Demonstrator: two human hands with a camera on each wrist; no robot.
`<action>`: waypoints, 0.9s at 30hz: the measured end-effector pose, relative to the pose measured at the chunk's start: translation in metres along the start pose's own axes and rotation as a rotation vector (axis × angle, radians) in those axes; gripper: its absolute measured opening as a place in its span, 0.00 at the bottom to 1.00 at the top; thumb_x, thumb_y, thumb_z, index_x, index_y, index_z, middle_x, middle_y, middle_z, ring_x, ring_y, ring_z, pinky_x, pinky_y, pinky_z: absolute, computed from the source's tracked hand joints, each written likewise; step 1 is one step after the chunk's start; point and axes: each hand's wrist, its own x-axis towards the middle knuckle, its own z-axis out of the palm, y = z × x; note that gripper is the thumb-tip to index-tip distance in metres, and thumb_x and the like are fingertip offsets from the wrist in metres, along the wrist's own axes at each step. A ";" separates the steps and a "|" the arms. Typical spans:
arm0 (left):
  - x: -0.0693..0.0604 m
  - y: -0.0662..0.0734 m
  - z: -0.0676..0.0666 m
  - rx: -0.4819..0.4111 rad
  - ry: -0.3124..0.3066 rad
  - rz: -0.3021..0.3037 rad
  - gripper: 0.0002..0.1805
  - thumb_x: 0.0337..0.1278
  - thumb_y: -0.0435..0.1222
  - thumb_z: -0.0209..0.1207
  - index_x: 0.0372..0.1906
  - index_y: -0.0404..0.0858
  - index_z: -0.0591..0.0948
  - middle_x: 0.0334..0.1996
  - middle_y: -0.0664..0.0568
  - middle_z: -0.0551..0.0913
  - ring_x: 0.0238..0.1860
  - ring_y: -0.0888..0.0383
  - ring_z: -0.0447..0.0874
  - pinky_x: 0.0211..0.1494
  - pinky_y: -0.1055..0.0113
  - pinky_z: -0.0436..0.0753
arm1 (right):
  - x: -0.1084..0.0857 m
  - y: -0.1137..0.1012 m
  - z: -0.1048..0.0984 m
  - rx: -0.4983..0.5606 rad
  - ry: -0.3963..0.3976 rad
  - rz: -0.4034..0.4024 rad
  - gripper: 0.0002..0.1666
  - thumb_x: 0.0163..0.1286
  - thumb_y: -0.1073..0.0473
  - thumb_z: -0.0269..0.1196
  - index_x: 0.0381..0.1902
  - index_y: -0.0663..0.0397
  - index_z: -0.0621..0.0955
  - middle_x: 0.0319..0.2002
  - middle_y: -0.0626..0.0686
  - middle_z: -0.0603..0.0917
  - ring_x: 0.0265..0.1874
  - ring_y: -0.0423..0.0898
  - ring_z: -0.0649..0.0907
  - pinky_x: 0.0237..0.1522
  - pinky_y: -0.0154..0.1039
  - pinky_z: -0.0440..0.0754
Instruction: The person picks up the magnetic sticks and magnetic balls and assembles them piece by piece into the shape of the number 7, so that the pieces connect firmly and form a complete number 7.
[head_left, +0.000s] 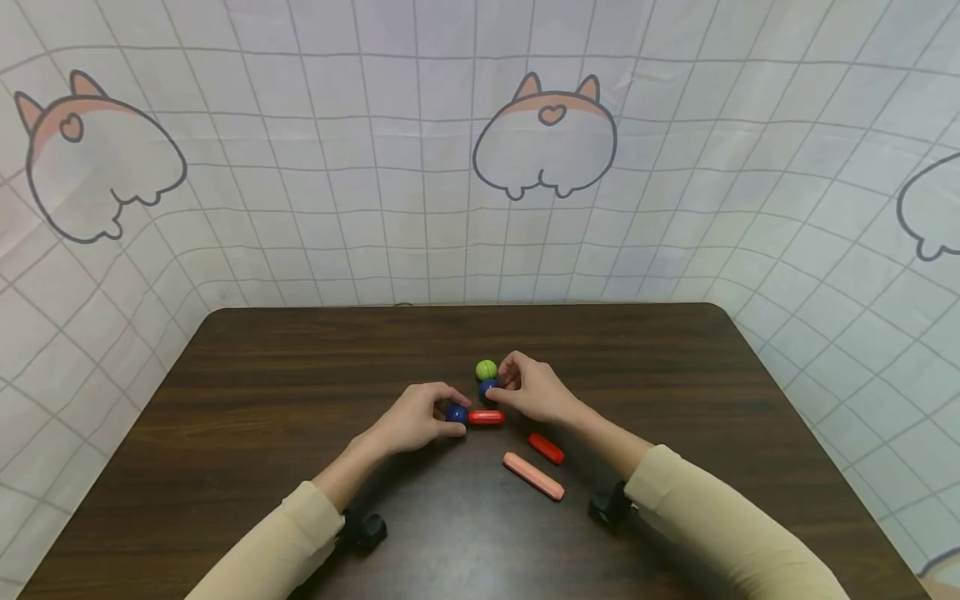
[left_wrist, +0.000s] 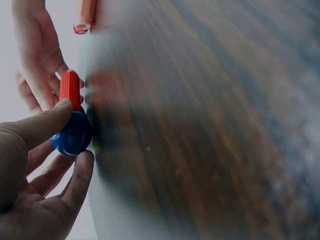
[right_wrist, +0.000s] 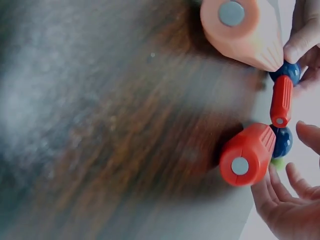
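In the head view my left hand (head_left: 417, 419) pinches a blue ball (head_left: 456, 414) between thumb and fingers. A short red rod (head_left: 487, 417) touches this ball's right side; the left wrist view shows the same red rod (left_wrist: 70, 89) against the blue ball (left_wrist: 74, 134). My right hand (head_left: 537, 392) is around a second blue ball (head_left: 486, 388), beside a green ball (head_left: 486, 369). In the right wrist view a gap shows between the right thumb (right_wrist: 309, 135) and that second blue ball (right_wrist: 283, 141), and the fingers are spread.
Nearer the person, a second red rod (head_left: 546, 448) and a longer salmon-pink rod (head_left: 533, 476) lie on the dark wooden table (head_left: 247, 400). Round grey discs show on their ends in the right wrist view. A grid-patterned white curtain (head_left: 337, 167) hangs behind the table.
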 end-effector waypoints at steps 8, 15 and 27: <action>-0.003 0.000 -0.002 0.002 -0.003 -0.019 0.17 0.59 0.34 0.73 0.52 0.37 0.86 0.45 0.54 0.84 0.37 0.60 0.80 0.40 0.65 0.81 | 0.003 -0.001 0.004 -0.029 0.019 0.004 0.20 0.69 0.54 0.72 0.46 0.60 0.77 0.37 0.51 0.81 0.35 0.44 0.80 0.37 0.39 0.80; -0.005 0.001 -0.003 0.016 -0.008 -0.026 0.17 0.59 0.35 0.73 0.53 0.38 0.86 0.44 0.55 0.84 0.35 0.59 0.78 0.37 0.65 0.80 | 0.003 0.002 0.006 -0.036 0.049 -0.011 0.16 0.68 0.57 0.73 0.45 0.61 0.80 0.38 0.51 0.83 0.37 0.44 0.82 0.41 0.40 0.82; -0.003 -0.002 -0.004 0.010 0.009 -0.031 0.17 0.58 0.34 0.74 0.52 0.39 0.87 0.44 0.55 0.84 0.37 0.60 0.79 0.39 0.65 0.80 | -0.006 0.005 -0.006 -0.049 0.014 0.034 0.17 0.68 0.59 0.72 0.51 0.62 0.85 0.38 0.49 0.84 0.38 0.44 0.83 0.43 0.42 0.82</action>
